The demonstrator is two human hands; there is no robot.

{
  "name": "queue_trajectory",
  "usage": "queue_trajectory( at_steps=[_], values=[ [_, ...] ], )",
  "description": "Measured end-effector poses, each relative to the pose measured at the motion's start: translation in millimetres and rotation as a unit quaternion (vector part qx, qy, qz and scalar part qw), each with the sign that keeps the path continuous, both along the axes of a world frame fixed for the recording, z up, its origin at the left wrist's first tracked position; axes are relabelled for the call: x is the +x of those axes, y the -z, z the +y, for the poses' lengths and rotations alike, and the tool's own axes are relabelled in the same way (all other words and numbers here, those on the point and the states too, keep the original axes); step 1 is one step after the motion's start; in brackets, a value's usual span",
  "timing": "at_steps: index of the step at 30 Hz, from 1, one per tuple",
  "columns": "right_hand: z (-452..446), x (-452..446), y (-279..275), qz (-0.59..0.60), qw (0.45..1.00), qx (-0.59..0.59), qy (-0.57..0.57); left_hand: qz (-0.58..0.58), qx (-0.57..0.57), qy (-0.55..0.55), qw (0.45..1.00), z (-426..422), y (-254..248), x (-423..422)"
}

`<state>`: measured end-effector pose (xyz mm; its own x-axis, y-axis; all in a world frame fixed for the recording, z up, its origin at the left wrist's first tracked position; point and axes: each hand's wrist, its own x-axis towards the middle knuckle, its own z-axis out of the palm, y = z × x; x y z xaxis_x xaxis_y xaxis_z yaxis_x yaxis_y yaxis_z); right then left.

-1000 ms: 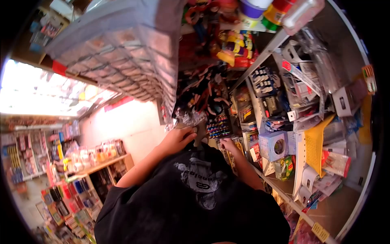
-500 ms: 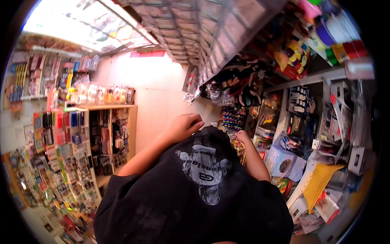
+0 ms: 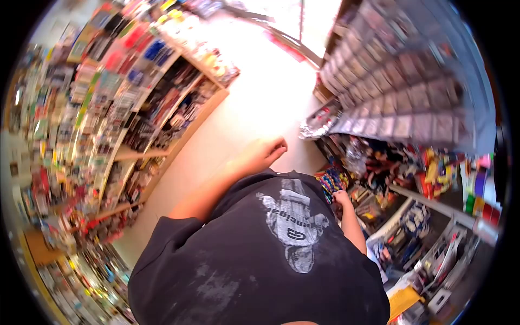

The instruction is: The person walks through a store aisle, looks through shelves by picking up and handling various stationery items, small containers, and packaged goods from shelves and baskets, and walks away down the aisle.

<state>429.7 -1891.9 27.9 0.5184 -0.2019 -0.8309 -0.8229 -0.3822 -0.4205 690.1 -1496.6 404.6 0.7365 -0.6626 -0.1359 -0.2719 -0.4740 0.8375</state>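
My left hand (image 3: pixel 265 153) is raised in front of my chest over the pale floor (image 3: pixel 227 130), its fingers curled in; whether it holds anything is hidden. My right hand (image 3: pixel 340 197) is smaller in view, by the right side of my black shirt (image 3: pixel 254 254), with its fingers bent together beside a bunch of multicoloured small items (image 3: pixel 332 181). I cannot make out anything inside it.
Shelves packed with small packaged goods (image 3: pixel 97 92) line the left, ending in a wooden edge (image 3: pixel 187 122). At the upper right hangs a grey pocketed organizer (image 3: pixel 401 81). Below it are crowded shelves with a yellow envelope (image 3: pixel 403 303). Bright light comes from the top.
The view has swung left, so the organizer and right shelves have shifted right and the left shelves fill more of the frame. Both hands stay near the chest in similar poses.
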Motion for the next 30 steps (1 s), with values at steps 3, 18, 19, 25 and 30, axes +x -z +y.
queue_trajectory(
  at_steps=[3, 18, 19, 25, 30],
  values=[
    [19.5, 40.5, -32.0, 0.030, 0.999, 0.026, 0.002, -0.004, -0.009, -0.045, 0.999, 45.6, -4.5, -4.7],
    [121.0, 231.2, -85.5, 0.106, 0.972, 0.000, -0.207, 0.035, 0.015, -0.382, 0.924, 256.0, 11.0, -71.1],
    [134.8, 250.7, -86.9, 0.092, 0.964, -0.012, -0.251, 0.039, 0.012, -0.400, 0.916, 263.1, 12.2, -76.4],
    [228.9, 355.9, -88.9, 0.051, 0.944, 0.097, -0.311, 0.059, 0.004, -0.479, 0.876, 294.3, 18.5, -91.4],
    [329.4, 462.3, -100.0, 0.000, 0.862, -0.066, -0.502, 0.043, 0.016, -0.508, 0.860, 314.2, 23.9, -62.8]
  ],
)
